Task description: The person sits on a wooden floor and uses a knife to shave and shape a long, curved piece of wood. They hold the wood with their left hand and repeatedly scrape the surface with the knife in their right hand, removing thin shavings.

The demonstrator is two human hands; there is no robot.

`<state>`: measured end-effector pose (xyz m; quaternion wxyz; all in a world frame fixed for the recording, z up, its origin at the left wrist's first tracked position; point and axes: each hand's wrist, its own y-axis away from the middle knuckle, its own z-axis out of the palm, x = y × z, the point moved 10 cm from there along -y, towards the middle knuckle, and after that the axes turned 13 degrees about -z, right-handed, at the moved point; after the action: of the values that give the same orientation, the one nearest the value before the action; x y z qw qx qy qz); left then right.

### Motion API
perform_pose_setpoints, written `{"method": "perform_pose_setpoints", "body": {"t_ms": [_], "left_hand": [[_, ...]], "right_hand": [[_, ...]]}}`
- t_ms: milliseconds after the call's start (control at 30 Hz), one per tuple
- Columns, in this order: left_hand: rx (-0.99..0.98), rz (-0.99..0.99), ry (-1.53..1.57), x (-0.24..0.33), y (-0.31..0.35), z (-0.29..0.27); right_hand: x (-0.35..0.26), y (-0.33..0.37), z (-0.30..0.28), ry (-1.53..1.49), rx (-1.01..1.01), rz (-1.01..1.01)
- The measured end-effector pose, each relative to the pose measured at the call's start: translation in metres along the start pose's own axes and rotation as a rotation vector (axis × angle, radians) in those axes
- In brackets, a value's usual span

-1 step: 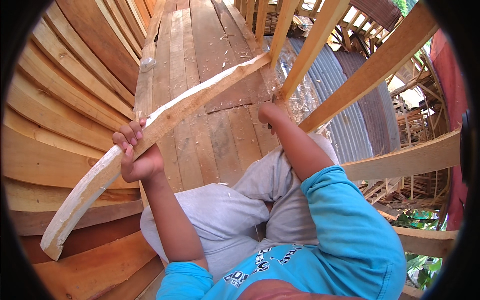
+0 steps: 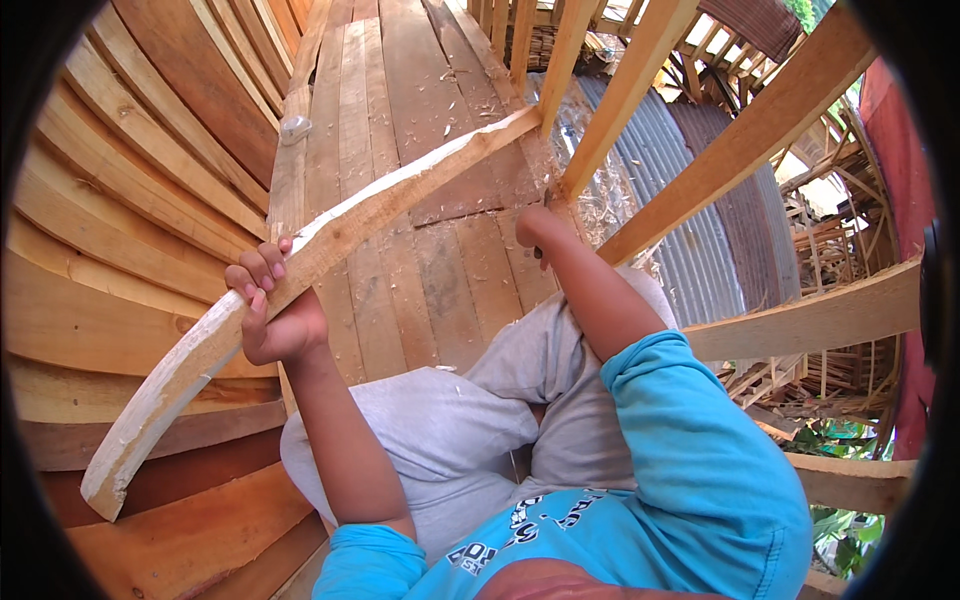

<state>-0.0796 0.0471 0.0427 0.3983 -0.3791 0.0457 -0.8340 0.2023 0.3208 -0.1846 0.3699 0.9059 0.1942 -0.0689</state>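
A long wooden beam (image 2: 400, 195) with a whitish, rough upper face slants from the lower left up to the railing posts. Around its lower half my left hand (image 2: 285, 310) is closed, fingers over the top edge and thumb in front. The beam's far end reaches the foot of an upright post. My right hand (image 2: 541, 232) is held low near the floor's right edge, apart from the beam, its fingers curled round a dark slim tool (image 2: 547, 197). Most of that tool is hidden by the hand, so its kind does not show.
Wood shavings litter the plank floor (image 2: 385, 290). A wall of wooden boards (image 2: 130, 200) rises on the left, with a small clear container (image 2: 295, 129) near it. Slanting posts (image 2: 625, 100) line the right side; beyond them lie corrugated metal sheets (image 2: 660, 180) and stacked wood strips.
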Motion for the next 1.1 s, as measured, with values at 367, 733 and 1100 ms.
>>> {"method": "perform_pose_setpoints", "body": {"t_ms": [367,733,1100], "left_hand": [[0.025,0.006,-0.022,0.005,0.001,-0.005],[0.018,0.012,-0.014,-0.004,-0.002,0.003],[0.021,-0.002,0.005,-0.006,-0.003,0.004]], "right_hand": [[0.012,-0.069,0.024,-0.561,0.103,0.045],[0.044,-0.079,-0.037,-0.854,0.410,-0.043],[0.042,-0.090,-0.054,-0.194,0.406,-0.089]]}}
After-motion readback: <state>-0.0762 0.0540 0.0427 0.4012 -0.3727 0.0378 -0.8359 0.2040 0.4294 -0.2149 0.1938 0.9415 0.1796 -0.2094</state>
